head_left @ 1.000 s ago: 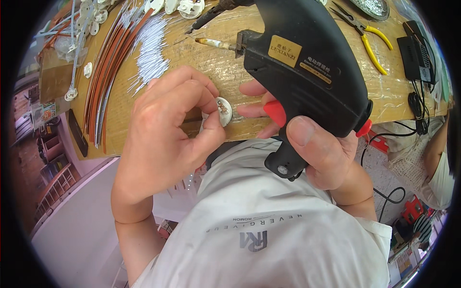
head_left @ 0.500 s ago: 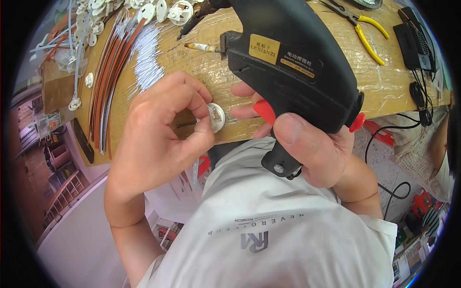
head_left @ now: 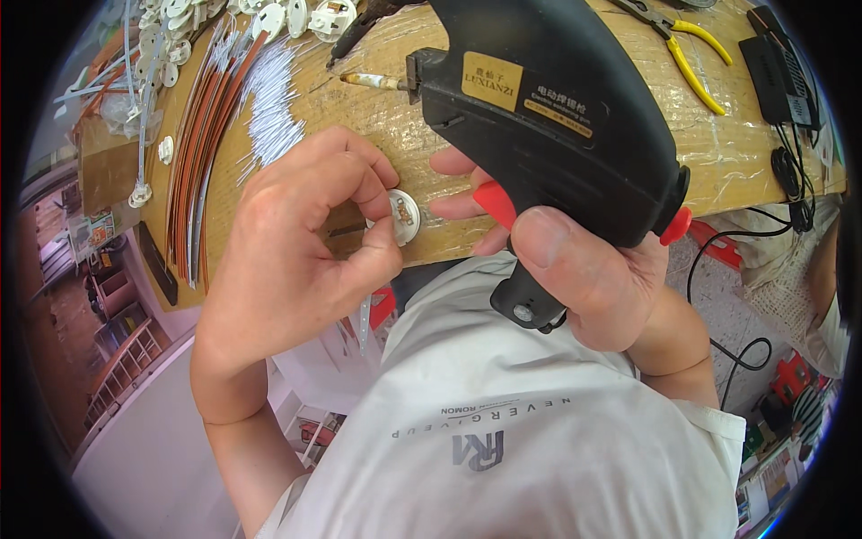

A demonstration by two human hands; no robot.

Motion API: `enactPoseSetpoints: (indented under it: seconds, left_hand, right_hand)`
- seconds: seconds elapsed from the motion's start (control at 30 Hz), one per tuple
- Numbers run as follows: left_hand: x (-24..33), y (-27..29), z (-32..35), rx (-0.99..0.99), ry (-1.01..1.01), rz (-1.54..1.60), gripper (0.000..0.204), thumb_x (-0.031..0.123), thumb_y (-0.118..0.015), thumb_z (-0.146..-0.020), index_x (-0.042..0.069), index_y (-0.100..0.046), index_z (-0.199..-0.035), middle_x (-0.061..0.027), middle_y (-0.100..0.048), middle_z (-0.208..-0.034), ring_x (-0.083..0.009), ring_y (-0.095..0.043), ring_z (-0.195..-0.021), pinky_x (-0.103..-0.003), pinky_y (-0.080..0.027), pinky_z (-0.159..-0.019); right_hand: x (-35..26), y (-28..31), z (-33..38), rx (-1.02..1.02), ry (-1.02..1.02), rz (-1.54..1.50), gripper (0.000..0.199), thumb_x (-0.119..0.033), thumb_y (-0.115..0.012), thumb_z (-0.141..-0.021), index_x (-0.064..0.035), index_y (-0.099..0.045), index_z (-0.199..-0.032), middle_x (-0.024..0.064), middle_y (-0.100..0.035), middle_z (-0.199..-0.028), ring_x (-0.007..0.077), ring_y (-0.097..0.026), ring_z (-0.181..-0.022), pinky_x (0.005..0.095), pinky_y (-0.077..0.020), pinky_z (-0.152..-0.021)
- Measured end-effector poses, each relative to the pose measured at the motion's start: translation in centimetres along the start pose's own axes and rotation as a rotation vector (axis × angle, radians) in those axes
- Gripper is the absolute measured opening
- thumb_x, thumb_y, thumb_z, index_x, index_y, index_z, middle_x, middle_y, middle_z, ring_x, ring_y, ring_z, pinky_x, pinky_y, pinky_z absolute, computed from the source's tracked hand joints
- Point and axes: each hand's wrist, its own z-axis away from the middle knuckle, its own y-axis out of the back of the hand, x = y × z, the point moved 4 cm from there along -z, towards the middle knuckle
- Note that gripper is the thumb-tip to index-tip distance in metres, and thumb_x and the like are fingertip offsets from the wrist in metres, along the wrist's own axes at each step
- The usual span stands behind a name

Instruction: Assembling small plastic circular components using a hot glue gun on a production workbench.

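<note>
I see the left hand (head_left: 296, 242) curled low over the near edge of the wooden table (head_left: 718, 135), its thumb and forefinger closed narrow on the left side of a round white disc (head_left: 407, 218). The disc's face is turned up, with small copper-coloured parts on it; the fingers cover its left rim, so I cannot tell how much of its weight the table takes.

In the right hand (head_left: 593, 278) I have a big black soldering gun (head_left: 557, 126), gripped by its handle, the thumb laid along the near side. Three fingertips show beyond the red trigger (head_left: 494, 205), and I cannot tell whether it is pressed. The gun's pale, browned tip (head_left: 370, 81) points left above the table, apart from the disc and farther from the person.

Beyond the left hand I make out a heap of thin white wires (head_left: 274, 108), and beside it a bundle of long brown strips (head_left: 193, 153). More white discs (head_left: 180, 18) are piled at the far left. Over on the right, yellow-handled pliers (head_left: 696, 67) lie open near a black power adapter (head_left: 772, 81).
</note>
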Motion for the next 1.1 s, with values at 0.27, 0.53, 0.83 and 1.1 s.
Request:
enactPoseSetpoints:
  seconds: [0.27, 0.53, 0.83, 1.1]
  left_hand:
    - [-0.03, -0.05, -0.18, -0.033, -0.016, 0.031, 0.011, 0.000, -0.069, -0.070, 0.000, -0.059, -0.075, -0.0098, -0.069, -0.096, -0.0213, -0.063, -0.083, -0.031, -0.050, -0.075]
    - [-0.17, -0.07, -0.37, -0.062, 0.010, 0.079, 0.011, -0.001, -0.069, -0.071, 0.000, -0.060, -0.075, -0.0099, -0.068, -0.096, -0.0210, -0.064, -0.082, -0.031, -0.050, -0.073]
    - [-0.23, -0.01, -0.29, -0.061, 0.004, 0.078, 0.011, 0.000, -0.070, -0.071, 0.000, -0.060, -0.076, -0.0097, -0.068, -0.096, -0.0209, -0.063, -0.081, -0.031, -0.050, -0.072]
    - [-0.49, 0.07, -0.14, -0.084, -0.033, 0.083, 0.012, 0.000, -0.071, -0.072, 0.000, -0.061, -0.079, -0.0094, -0.068, -0.096, -0.0197, -0.063, -0.080, -0.031, -0.050, -0.073]
  right_hand:
    - [-0.31, -0.13, -0.06, 0.040, 0.017, -0.085, 0.045, -0.026, -0.059, -0.100, 0.0024, -0.060, -0.134, 0.0211, -0.063, -0.136, 0.0305, -0.069, -0.116, 0.0338, -0.0576, -0.087]
    - [-0.19, -0.07, -0.14, 0.050, 0.014, -0.058, 0.045, -0.027, -0.058, -0.100, 0.0017, -0.059, -0.135, 0.0221, -0.063, -0.135, 0.0305, -0.070, -0.115, 0.0330, -0.0575, -0.086]
    - [-0.17, -0.22, -0.07, 0.073, 0.016, -0.099, 0.045, -0.027, -0.060, -0.099, 0.0015, -0.060, -0.133, 0.0221, -0.064, -0.134, 0.0312, -0.070, -0.114, 0.0326, -0.0572, -0.085]
    - [-0.38, 0.19, 0.34, 0.076, -0.046, -0.056, 0.052, -0.037, -0.062, -0.095, 0.0035, -0.062, -0.127, 0.0211, -0.066, -0.128, 0.0313, -0.071, -0.111, 0.0347, -0.0576, -0.084]
